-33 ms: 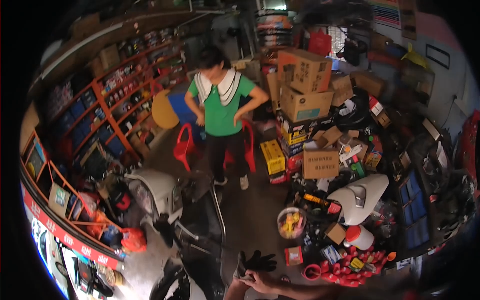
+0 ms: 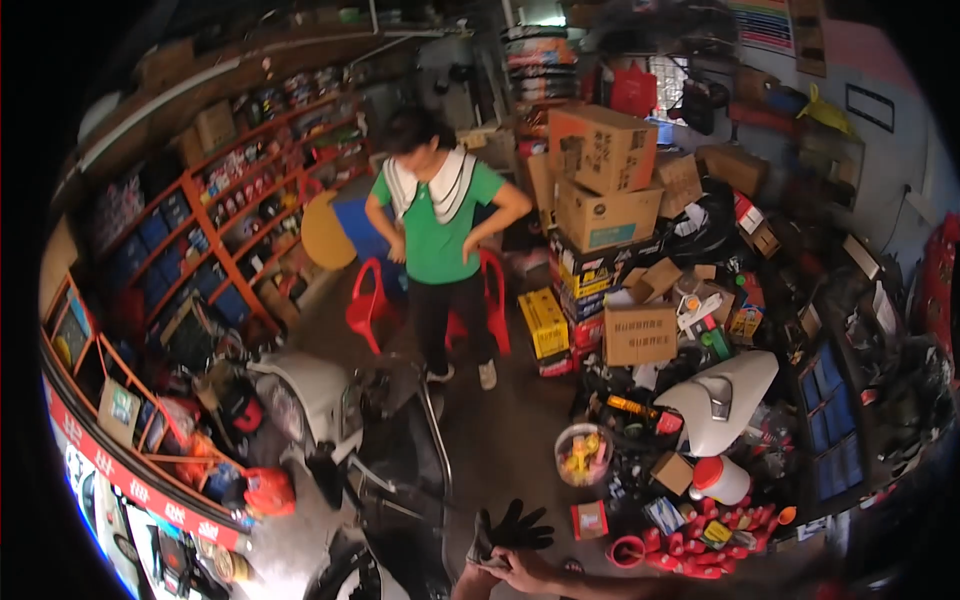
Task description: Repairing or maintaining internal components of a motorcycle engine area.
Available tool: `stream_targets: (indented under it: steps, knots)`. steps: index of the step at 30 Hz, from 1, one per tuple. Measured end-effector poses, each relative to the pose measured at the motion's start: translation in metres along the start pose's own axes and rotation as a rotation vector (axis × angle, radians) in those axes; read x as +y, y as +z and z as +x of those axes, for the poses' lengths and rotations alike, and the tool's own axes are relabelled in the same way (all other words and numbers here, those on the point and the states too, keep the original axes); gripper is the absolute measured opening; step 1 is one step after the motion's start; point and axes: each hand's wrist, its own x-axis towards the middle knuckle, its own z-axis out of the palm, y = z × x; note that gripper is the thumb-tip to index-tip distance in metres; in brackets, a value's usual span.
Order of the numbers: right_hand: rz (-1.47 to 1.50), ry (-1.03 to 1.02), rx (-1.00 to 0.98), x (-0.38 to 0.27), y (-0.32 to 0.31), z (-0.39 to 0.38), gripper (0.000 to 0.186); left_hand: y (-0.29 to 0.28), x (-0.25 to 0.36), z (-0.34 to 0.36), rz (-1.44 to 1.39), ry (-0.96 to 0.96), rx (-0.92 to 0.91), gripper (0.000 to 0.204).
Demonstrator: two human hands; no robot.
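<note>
Gripping the cuff of a dark glove [image 2: 519, 530], the right hand [image 2: 521, 571], bare in the head view, is nearer the wearer than the round tub [image 2: 584, 482] and left of it. The left hand [image 2: 496, 540], inside the glove, spreads its fingers. Just before the tub lies a red box [image 2: 589, 520]; beyond it, leftward, stands a person in green [image 2: 440, 230].

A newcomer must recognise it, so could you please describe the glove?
From the standing person in green, look down to the lower edge. There, left of a small red-edged box, the left hand wears the glove: black, unlike the bare right hand.
</note>
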Motion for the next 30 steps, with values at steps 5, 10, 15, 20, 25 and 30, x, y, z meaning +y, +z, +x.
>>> stream_targets:
  steps: [5,10,15,20,25,30]
  knots:
    - [-0.047,-0.054,-0.009,0.024,-0.037,0.012,0.016,-0.029,-0.011,0.078,0.63,0.255,0.205,0.046]
    - [1.014,0.638,-0.124,0.035,-0.08,0.023,0.031,0.026,0.027,0.15,0.933,-0.279,0.763,0.061]
    - [0.667,0.488,0.011,0.067,-0.131,0.045,0.028,-0.097,-0.02,0.136,1.012,-0.374,0.729,0.052]
    - [0.779,0.563,0.186,0.104,-0.154,0.073,0.025,-0.154,0.012,0.233,1.118,-0.547,0.636,0.042]
    - [0.609,0.627,0.413,0.144,-0.179,0.159,0.033,-0.214,0.072,0.334,1.398,-0.442,0.535,0.03]
    - [0.452,0.828,0.786,0.247,-0.191,0.255,0.028,-0.173,0.194,0.381,1.603,-0.001,0.609,0.034]
